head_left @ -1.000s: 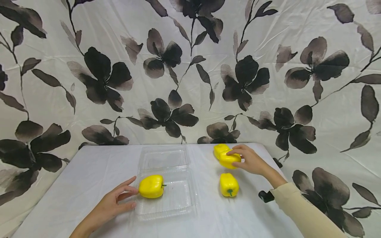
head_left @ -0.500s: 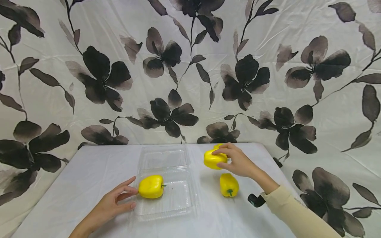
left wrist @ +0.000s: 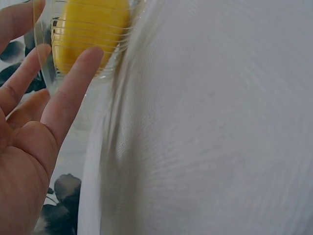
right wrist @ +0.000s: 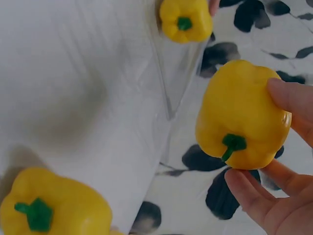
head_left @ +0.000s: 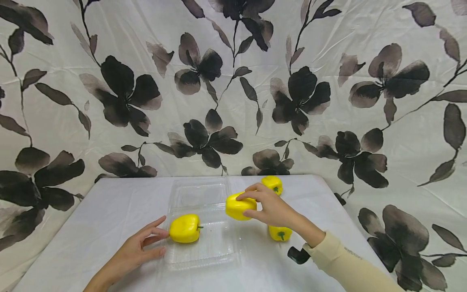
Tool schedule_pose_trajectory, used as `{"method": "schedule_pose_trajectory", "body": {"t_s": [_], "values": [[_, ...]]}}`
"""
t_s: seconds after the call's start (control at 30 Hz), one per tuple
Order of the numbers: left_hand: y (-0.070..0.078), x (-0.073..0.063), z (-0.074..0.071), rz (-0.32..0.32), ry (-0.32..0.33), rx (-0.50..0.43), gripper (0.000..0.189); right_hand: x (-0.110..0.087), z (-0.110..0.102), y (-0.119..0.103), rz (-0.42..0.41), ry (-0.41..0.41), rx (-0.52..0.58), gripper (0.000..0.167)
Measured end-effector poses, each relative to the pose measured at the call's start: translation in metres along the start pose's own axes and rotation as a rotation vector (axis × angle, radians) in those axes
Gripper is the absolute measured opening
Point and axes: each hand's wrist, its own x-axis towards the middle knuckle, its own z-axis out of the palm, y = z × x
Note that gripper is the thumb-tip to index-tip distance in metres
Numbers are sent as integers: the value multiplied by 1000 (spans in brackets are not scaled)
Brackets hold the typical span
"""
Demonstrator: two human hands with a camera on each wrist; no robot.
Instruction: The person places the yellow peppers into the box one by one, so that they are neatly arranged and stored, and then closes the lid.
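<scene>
My right hand [head_left: 271, 207] pinches a yellow bell pepper [head_left: 237, 207] between thumb and fingers, above the right edge of a clear plastic clamshell box [head_left: 219, 239]. In the right wrist view this held pepper's green stem [right wrist: 234, 143] shows. Another yellow bell pepper [head_left: 184, 229] lies on its side in the left part of the box's near half, its stem facing right. My left hand [head_left: 140, 243] is at the box's left side, fingers extended. In the left wrist view its fingertips [left wrist: 90, 56] are right at the clear ribbed wall, with the yellow pepper behind it.
Two more yellow bell peppers are on the white-covered table [head_left: 91, 227]: one at the back [head_left: 271, 183], one nearer [head_left: 279, 233], partly behind my right forearm. The box's lid [head_left: 200, 192] lies opened backward. A floral curtain [head_left: 233, 89] hangs behind the table.
My right hand has lifted the pepper from beside the back one and carried it left and nearer, to the box's right edge. My left hand and the boxed pepper stay in place.
</scene>
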Motion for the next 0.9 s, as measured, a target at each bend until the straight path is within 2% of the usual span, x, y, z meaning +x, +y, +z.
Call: {"method": "schedule_pose_trajectory", "body": {"t_s": [0.27, 0.47, 0.57, 0.73, 0.9], "values": [[2, 1, 2, 26, -10, 1, 41, 3, 20, -13, -6, -53, 45, 38], [1, 1, 2, -1, -1, 7, 42, 8, 35, -27, 8, -91, 67, 39], [1, 0, 2, -12, 14, 22, 42, 10, 42, -35, -17, -115, 61, 39], [2, -1, 2, 28, 16, 38, 41, 13, 55, -44, -61, -143, 35, 38], [3, -1, 2, 16, 11, 18, 41, 16, 66, -51, -84, -148, 23, 39]]}}
